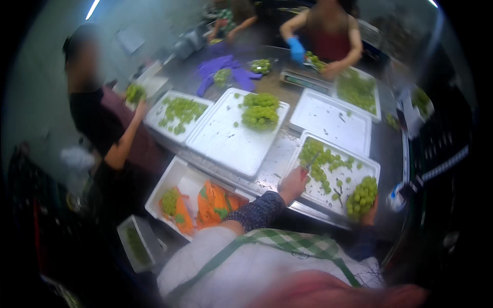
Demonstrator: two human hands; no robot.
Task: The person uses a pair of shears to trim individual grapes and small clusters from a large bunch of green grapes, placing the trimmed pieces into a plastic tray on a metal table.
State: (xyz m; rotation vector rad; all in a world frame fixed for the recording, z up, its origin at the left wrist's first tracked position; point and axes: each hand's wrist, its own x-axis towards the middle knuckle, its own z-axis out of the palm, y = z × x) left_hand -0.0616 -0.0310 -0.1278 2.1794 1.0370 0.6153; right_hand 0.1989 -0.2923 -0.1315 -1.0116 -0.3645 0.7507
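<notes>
My left hand (294, 186) is closed on a slim pointed tool that looks like scissors (313, 161), its tip over the loose green grapes (328, 164) in a white tray (361, 175). At that tray's near right corner, my right hand (368, 214) holds a bunch of green grapes (361, 197). Most of the right hand's fingers are hidden behind the bunch. Small stem pieces lie among the loose grapes.
Another white tray (221, 141) carries large grape bunches (260, 110). Further trays, purple bags (226, 66) and a scale (308, 82) share the metal table. Below its edge sits a white box (163, 197) with orange bags (213, 205). Several co-workers handle grapes around the table.
</notes>
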